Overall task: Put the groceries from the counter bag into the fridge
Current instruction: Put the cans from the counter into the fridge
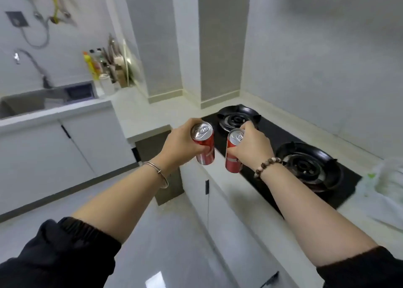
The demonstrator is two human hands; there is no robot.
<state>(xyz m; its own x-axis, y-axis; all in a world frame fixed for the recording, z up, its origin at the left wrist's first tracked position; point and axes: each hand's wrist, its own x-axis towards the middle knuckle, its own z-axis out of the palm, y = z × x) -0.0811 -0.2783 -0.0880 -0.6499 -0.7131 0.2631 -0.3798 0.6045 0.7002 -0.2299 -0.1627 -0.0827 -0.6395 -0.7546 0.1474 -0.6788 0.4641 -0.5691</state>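
My left hand grips a red soda can with a silver top, held in the air over the front edge of the counter. My right hand grips a second red soda can, close beside the first and just apart from it, above the near edge of the stove. A white plastic bag lies on the counter at the far right, partly cut off by the frame edge. The fridge is not in view.
A black two-burner gas stove is set in the pale counter. A sink with a tap sits at the left, bottles and utensils stand in the corner. White cabinets run below; grey floor lies in front.
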